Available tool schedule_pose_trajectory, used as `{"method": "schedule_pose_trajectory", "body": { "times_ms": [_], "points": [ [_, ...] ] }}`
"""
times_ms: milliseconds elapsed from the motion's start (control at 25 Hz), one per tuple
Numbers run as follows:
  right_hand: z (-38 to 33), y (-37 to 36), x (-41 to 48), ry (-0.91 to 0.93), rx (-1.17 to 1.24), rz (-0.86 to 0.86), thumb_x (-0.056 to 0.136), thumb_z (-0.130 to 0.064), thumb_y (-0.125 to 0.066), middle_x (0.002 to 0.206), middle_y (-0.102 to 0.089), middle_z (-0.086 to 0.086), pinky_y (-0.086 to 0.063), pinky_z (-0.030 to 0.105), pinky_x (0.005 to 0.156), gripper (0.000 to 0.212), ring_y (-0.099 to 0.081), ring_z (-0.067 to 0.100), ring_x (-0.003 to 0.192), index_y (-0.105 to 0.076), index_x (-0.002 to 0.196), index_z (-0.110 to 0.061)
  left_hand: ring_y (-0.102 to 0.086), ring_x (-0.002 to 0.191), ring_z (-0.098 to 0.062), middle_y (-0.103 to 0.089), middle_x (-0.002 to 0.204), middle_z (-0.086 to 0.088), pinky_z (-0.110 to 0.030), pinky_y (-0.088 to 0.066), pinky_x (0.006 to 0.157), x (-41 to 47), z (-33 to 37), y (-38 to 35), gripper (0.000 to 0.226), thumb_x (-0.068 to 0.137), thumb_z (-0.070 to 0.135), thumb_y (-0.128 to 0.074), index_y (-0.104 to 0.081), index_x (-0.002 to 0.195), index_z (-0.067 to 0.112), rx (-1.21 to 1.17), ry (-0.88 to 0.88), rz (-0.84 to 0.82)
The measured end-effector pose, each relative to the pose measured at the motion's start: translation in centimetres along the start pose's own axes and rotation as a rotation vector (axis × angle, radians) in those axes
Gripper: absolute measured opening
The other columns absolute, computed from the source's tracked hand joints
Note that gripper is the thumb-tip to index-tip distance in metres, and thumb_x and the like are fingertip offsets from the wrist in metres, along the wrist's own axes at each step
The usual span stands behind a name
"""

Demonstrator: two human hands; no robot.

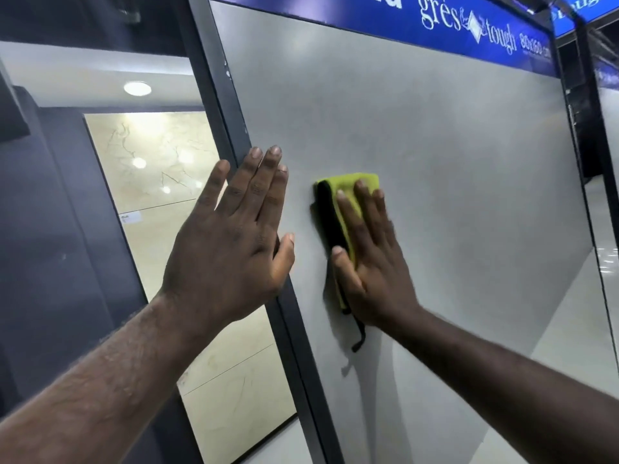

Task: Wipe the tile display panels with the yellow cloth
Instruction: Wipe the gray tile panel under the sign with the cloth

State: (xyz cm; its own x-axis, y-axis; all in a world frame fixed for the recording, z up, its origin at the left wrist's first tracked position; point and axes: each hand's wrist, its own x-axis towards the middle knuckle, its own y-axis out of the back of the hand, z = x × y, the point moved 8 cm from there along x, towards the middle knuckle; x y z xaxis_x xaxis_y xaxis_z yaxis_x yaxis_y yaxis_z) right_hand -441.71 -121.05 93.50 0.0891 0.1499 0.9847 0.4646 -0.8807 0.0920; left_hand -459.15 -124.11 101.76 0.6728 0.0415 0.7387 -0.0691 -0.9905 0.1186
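Observation:
A large grey tile display panel (435,155) fills the middle of the view, set in a dark frame (231,128). My right hand (371,259) lies flat on the panel and presses a folded yellow cloth (348,189) with a black edge against it. A black loop of the cloth hangs below my wrist. My left hand (234,236) rests flat, fingers spread, over the panel's left edge and its frame, holding nothing.
A blue sign strip (435,25) with white lettering runs along the panel's top. Behind the frame on the left stands a glossy beige marble tile panel (157,169). Another framed panel (603,162) sits at the far right edge.

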Motion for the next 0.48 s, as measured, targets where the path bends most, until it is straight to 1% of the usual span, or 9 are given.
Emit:
{"method": "schedule_pose_trajectory", "body": {
  "times_ms": [80, 120, 160, 280, 320, 360, 400, 440, 480],
  "points": [
    [5.1, 0.8, 3.2, -0.269, 0.077, 0.046, 0.106, -0.043, -0.038, 0.179, 0.004, -0.004, -0.011, 0.053, 0.132, 0.071, 0.011, 0.017, 0.164, -0.01, 0.17, -0.03, -0.007, 0.168, -0.033, -0.007, 0.18, -0.02, -0.056, -0.008, 0.136, 0.9, 0.9, -0.3, 0.083, 0.107, 0.048, -0.034, -0.015, 0.171, -0.002, 0.05, -0.013, -0.032],
    [6.2, 0.8, 4.0, -0.362, 0.115, 0.039, 0.106, -0.043, -0.037, 0.179, 0.006, -0.006, -0.01, 0.052, 0.133, 0.071, 0.013, 0.015, 0.164, -0.008, 0.17, -0.032, -0.006, 0.168, -0.033, -0.005, 0.18, -0.02, -0.056, -0.007, 0.136, 1.5, 1.3, -0.5, 0.086, 0.107, 0.051, -0.033, -0.013, 0.171, -0.002, 0.074, -0.012, -0.049],
    [6.1, 0.7, 4.2, -0.326, 0.105, 0.031, 0.106, -0.042, -0.039, 0.179, 0.006, -0.006, -0.009, 0.051, 0.133, 0.072, 0.014, 0.016, 0.164, -0.008, 0.17, -0.032, -0.006, 0.168, -0.033, -0.004, 0.181, -0.02, -0.056, -0.006, 0.136, 2.2, 1.7, -0.7, 0.087, 0.106, 0.054, -0.032, -0.012, 0.171, -0.002, 0.095, -0.009, -0.061],
    [4.9, 0.3, 1.0, 0.065, 0.035, -0.069, 0.107, -0.036, -0.048, 0.179, 0.001, -0.001, -0.012, 0.053, 0.132, 0.072, 0.007, 0.024, 0.165, -0.015, 0.17, -0.028, -0.006, 0.168, -0.033, -0.004, 0.181, -0.019, -0.057, -0.006, 0.135, 3.8, 2.8, -1.5, 0.091, 0.105, 0.058, -0.031, -0.012, 0.172, -0.001, 0.117, 0.011, -0.103],
    [6.3, 0.7, 0.8, 0.097, 0.03, -0.066, 0.106, -0.036, -0.048, 0.179, -0.001, -0.001, -0.014, 0.055, 0.132, 0.071, 0.006, 0.024, 0.165, -0.016, 0.17, -0.028, -0.006, 0.168, -0.033, -0.004, 0.181, -0.018, -0.057, -0.006, 0.135, 3.9, 3.1, -1.8, 0.092, 0.104, 0.06, -0.031, -0.012, 0.172, 0.0, 0.118, 0.014, -0.119],
    [8.3, 1.3, 1.7, 0.042, 0.029, -0.037, 0.107, -0.038, -0.046, 0.179, -0.001, -0.001, -0.014, 0.056, 0.131, 0.071, 0.006, 0.023, 0.165, -0.016, 0.17, -0.028, -0.007, 0.168, -0.033, -0.004, 0.181, -0.018, -0.057, -0.007, 0.135, 4.1, 3.5, -2.0, 0.092, 0.104, 0.06, -0.032, -0.014, 0.172, 0.0, 0.118, 0.016, -0.129],
    [10.6, 1.7, 3.3, -0.076, 0.054, -0.005, 0.107, -0.041, -0.042, 0.179, 0.001, -0.003, -0.014, 0.056, 0.131, 0.07, 0.008, 0.021, 0.165, -0.013, 0.17, -0.03, -0.007, 0.168, -0.032, -0.005, 0.181, -0.017, -0.058, -0.009, 0.135, 4.3, 3.8, -2.1, 0.092, 0.104, 0.061, -0.033, -0.015, 0.171, 0.0, 0.116, 0.015, -0.13],
    [12.2, 1.9, 5.1, -0.196, 0.104, -0.003, 0.107, -0.042, -0.039, 0.179, 0.004, -0.005, -0.012, 0.055, 0.131, 0.071, 0.012, 0.019, 0.164, -0.011, 0.17, -0.031, -0.006, 0.168, -0.032, -0.004, 0.181, -0.017, -0.058, -0.01, 0.135, 4.7, 4.2, -2.2, 0.092, 0.104, 0.061, -0.033, -0.017, 0.171, 0.0, 0.118, 0.013, -0.127],
    [12.9, 2.0, 6.3, -0.254, 0.13, -0.011, 0.107, -0.042, -0.039, 0.179, 0.006, -0.006, -0.011, 0.054, 0.131, 0.071, 0.014, 0.018, 0.164, -0.01, 0.17, -0.032, -0.006, 0.168, -0.032, -0.004, 0.181, -0.016, -0.059, -0.012, 0.134, 5.1, 4.7, -2.4, 0.092, 0.104, 0.061, -0.034, -0.018, 0.171, 0.0, 0.121, 0.012, -0.125]
  ]
}}
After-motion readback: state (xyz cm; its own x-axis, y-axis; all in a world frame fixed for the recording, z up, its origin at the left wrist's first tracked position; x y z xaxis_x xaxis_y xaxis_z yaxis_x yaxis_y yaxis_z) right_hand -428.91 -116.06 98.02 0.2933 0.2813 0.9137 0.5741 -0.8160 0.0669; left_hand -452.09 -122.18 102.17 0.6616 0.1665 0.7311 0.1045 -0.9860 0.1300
